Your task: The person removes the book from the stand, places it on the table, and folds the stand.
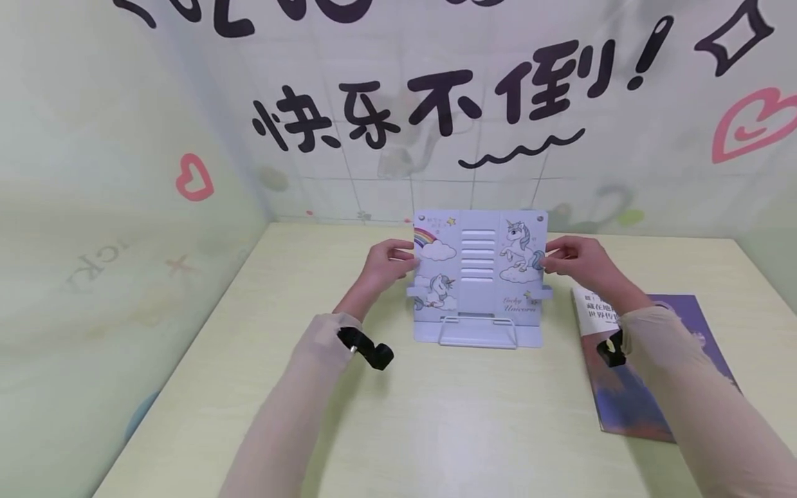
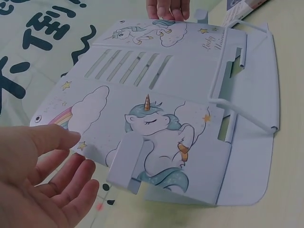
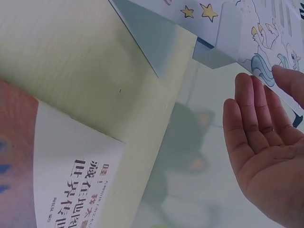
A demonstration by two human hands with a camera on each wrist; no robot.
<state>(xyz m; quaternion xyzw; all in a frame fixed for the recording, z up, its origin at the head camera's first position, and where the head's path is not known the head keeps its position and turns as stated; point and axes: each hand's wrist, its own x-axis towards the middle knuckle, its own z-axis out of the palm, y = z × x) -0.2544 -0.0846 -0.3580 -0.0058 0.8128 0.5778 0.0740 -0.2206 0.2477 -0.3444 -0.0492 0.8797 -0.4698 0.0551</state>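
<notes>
Between the left hand and right hand, we note the pale lilac, rectangular metal bookstand, long axis crosswise, each hand equally near, pinching one side edge.

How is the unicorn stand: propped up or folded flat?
Propped up. The left wrist view shows the unicorn stand's picture panel slanting up from its base.

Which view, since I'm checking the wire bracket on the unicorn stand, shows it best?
The left wrist view: it shows the wire bracket whole, large and close. The head view shows it small, low on the unicorn stand. The right wrist view misses it.
</notes>
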